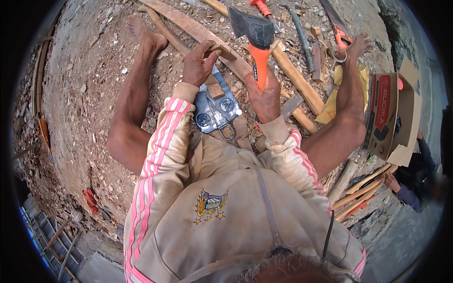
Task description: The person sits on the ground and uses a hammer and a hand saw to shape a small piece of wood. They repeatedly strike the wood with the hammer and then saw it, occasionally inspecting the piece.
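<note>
My left hand (198, 66) pinches a small flat piece of brown wood (223, 51) between thumb and fingers. In my right hand (265, 101) is a hatchet (259, 66), gripped by its orange handle. Its dark metal head points up and away, just right of the wood piece. Below and between my hands lies a flat dark blue item with round emblems and a loop (214, 113); I cannot make out its kind. A small wooden block (215, 90) rests at its far edge. Close to my right wrist is a grey metal hammer-like head (291, 104), partly hidden.
A long curved board (188, 23) and a wooden beam (297, 78) lie beyond my hands. Farther right are a hammer (302, 40), an orange-handled saw (340, 35) and yellow paper (336, 99). An open cardboard box (394, 113) stands right, near another person's hand (391, 182) on wooden poles (361, 191).
</note>
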`<state>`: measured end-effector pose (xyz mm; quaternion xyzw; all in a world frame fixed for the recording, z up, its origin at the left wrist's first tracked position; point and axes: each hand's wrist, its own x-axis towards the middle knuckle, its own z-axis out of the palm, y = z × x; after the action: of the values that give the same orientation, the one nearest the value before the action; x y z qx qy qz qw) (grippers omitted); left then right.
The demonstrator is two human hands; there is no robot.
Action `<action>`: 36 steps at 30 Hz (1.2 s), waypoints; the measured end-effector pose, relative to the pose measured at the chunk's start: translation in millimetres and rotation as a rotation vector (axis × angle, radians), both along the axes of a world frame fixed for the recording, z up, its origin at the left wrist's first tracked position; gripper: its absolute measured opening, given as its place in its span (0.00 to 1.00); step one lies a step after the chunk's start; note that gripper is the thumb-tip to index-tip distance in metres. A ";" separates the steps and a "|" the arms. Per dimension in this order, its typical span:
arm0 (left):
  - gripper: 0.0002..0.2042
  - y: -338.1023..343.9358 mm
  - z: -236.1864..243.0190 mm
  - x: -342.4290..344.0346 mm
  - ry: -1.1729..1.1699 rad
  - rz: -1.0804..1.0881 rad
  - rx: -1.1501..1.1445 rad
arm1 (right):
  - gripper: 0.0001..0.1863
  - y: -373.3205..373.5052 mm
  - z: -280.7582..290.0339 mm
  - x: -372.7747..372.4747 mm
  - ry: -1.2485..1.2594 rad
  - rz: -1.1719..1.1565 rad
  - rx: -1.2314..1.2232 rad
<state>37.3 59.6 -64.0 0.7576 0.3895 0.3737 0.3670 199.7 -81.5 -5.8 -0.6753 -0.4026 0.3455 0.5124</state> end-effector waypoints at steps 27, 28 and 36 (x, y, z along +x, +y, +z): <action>0.11 4.4 -5.8 -5.6 0.048 0.026 -0.023 | 0.16 -6.2 -66.9 9.2 -0.150 0.011 -0.058; 0.12 5.6 -7.0 -5.4 0.044 0.015 -0.011 | 0.16 -9.1 -77.4 7.3 -0.153 0.021 -0.088; 0.13 2.2 -6.1 -11.3 -0.005 0.014 -0.047 | 0.12 2.4 -11.5 -0.8 -0.092 -0.003 0.022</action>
<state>26.0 61.8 -70.0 0.7451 0.4026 0.3690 0.3829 198.9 -79.1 -17.3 -0.6853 -0.4285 0.3089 0.5013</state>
